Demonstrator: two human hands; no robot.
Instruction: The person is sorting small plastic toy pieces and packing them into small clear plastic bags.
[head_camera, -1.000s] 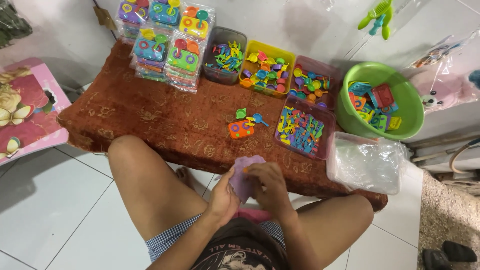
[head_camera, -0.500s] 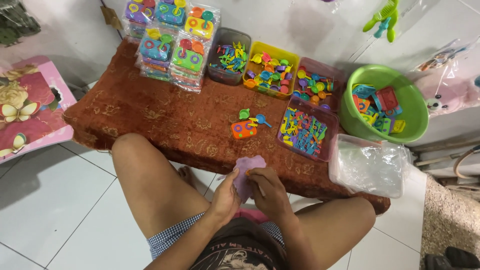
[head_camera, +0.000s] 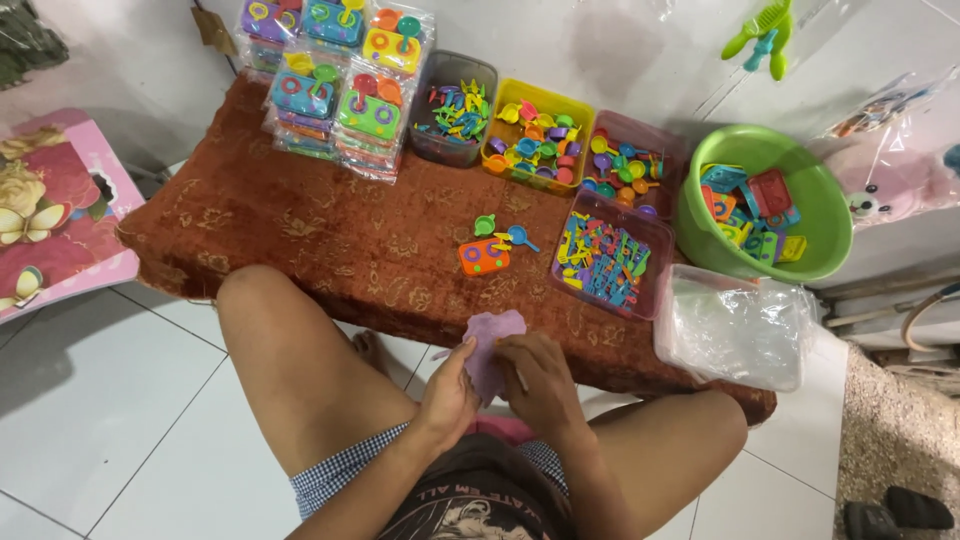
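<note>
Both hands, left hand and right hand, pinch what looks like a purple bag above the rug-covered table.

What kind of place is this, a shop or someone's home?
Probably a home corner used for packing small toys by hand. A low cushioned bench on a tiled floor carries sorting trays of plastic toy pieces, sealed toy packs and a stack of empty clear bags.

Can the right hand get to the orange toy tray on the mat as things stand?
Probably yes: the orange toy tray lies in the open just beyond the right hand, nothing between. But both hands hold the purple sheet.
</note>
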